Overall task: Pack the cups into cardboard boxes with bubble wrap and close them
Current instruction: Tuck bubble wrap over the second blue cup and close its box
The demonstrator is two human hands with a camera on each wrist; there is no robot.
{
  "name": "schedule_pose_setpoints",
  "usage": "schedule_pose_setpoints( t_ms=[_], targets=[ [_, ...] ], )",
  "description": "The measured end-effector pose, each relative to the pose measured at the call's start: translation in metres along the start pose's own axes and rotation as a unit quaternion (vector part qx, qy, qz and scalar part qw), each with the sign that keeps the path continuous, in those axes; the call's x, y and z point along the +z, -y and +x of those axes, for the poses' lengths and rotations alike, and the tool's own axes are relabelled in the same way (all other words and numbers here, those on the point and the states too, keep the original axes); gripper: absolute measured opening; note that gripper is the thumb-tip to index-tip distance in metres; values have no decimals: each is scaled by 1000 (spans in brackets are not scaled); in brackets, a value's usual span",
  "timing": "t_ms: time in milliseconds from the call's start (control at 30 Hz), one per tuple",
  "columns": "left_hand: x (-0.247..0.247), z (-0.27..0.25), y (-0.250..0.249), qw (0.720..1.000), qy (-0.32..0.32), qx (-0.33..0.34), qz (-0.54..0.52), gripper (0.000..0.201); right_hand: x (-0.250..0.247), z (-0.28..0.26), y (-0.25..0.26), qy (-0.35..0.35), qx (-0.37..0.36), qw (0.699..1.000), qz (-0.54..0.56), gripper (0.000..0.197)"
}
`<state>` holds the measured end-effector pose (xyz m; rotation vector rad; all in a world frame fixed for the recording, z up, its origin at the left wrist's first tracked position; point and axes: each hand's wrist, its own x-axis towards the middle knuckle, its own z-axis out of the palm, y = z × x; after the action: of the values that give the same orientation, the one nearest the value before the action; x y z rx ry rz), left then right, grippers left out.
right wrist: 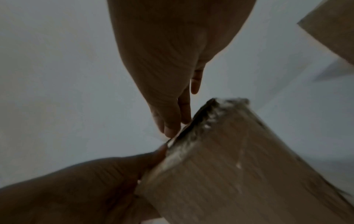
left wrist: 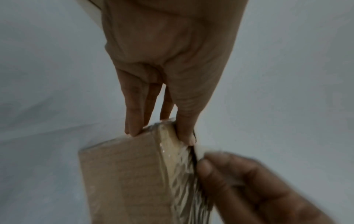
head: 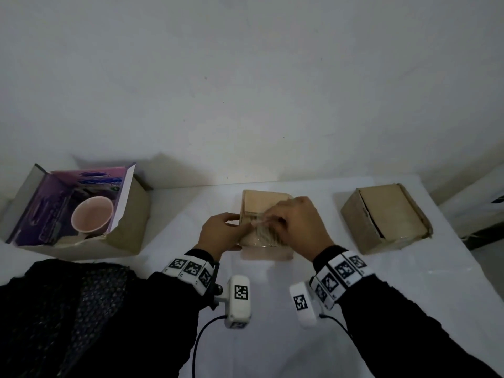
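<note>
2 hands work the middle cardboard box [head: 266, 203]: left hand [head: 219, 233] grips its corner, right hand [head: 300, 222] pinches bubble wrap [head: 263, 231], contents hidden.

white table [head: 354, 282] | grey wall [head: 245, 77] | black patterned cloth [head: 90, 304]

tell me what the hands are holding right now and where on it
Both grip the middle cardboard box. The left hand pinches its left top corner; the right hand pinches the crinkled tape along its top edge.
</note>
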<state>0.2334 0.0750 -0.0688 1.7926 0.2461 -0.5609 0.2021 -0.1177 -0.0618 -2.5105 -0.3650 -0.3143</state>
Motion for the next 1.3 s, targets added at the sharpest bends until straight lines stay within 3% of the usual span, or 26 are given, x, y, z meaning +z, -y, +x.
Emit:
schedule_pose_setpoints(
  t_ms=[167,400,567,667,733,833,1000,1067,1167,1233,1300],
  targets=[
    [-7,-3,-3,995,55,-37,-69,40,12,-15,-5,-21,-12,998,-66,8],
    [-2,-1,-8,998,33,-20,-41,36,9,-34,3,-6,-113,979,-167,22],
    [-2,-2,-4,999,30,-20,-37,38,11,-53,8,-61,-124,982,-128,21],
    [0,-4,-4,999,31,-18,-41,36,22,-43,6,6,-67,982,-178,51],
    [1,-5,-5,999,32,-16,-40,36,33,-43,3,54,-43,975,-212,60],
    [3,-4,-4,998,32,-21,-42,35,38,-50,-4,55,-69,971,-223,53],
    [5,-6,-5,997,31,-20,-61,35,33,-65,-6,-31,-128,970,-205,41],
    [10,-10,-2,998,17,4,-59,42,26,-68,-6,-77,-118,970,-200,29],
    [22,-14,11,992,-6,126,9,57,15,-70,-7,-104,-91,968,-212,21],
    [29,-15,18,978,-2,200,65,49,12,-72,-11,-101,-76,968,-219,22],
    [32,-12,22,970,7,229,82,45,9,-72,-14,-97,-57,969,-219,23]
  ],
)
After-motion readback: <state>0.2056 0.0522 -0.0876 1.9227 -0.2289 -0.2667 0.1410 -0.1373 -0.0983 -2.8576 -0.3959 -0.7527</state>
